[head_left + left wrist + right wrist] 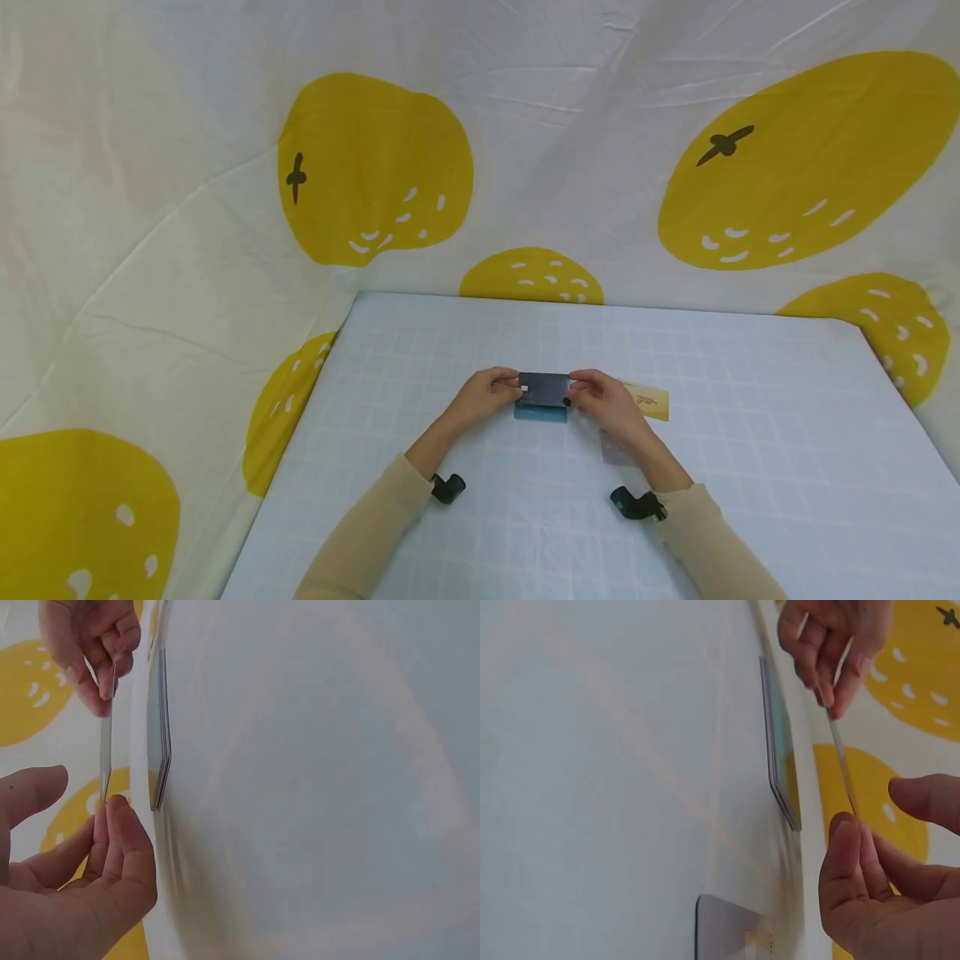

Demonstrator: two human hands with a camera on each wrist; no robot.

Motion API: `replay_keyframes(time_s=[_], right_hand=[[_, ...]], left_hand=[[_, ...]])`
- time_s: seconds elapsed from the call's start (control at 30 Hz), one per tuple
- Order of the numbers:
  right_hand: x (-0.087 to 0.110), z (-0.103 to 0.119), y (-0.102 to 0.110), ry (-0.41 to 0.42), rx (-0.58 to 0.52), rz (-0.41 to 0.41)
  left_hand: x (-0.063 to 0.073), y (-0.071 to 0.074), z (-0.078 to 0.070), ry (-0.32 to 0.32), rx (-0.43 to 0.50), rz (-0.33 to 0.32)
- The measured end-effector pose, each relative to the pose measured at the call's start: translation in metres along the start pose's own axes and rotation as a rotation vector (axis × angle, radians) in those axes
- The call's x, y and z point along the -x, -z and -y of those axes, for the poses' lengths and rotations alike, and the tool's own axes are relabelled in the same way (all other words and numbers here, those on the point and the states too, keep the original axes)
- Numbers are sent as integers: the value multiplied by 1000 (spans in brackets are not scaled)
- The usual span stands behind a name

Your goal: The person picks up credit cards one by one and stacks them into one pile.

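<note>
Fruit-print sheeting [540, 192] is backing the table [517, 542]. I'm seeing left hand [482, 393] and right hand [607, 406] pinching navy card [545, 389] ends; uneven grip risks dropping it.

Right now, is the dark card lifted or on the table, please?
Lifted: left hand and right hand hold the dark card clear of the stacked cards.

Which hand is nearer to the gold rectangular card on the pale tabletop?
Right. In the head view, the right hand partly overlaps the left side of the gold card; the left hand is farther away, at the left end of the dark rectangular card.
</note>
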State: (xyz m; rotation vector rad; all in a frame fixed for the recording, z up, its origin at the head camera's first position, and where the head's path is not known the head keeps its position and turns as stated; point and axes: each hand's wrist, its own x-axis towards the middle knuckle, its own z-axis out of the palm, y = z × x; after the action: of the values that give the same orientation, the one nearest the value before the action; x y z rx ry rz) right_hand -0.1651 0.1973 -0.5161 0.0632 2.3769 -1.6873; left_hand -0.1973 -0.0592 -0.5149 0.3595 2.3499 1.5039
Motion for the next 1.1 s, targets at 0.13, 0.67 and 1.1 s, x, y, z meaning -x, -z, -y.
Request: replay_keyframes(time_s=[0.13, 0.67, 1.1], right_hand=[[2, -2, -2, -13, 10, 8], [4, -10, -6, 4, 87, 38], [2, -11, -7, 18, 132, 42]], left_hand=[[2, -1, 2, 12, -5, 14], [8, -5, 5, 0, -117, 31], [9, -11, 1, -1, -219, 5]])
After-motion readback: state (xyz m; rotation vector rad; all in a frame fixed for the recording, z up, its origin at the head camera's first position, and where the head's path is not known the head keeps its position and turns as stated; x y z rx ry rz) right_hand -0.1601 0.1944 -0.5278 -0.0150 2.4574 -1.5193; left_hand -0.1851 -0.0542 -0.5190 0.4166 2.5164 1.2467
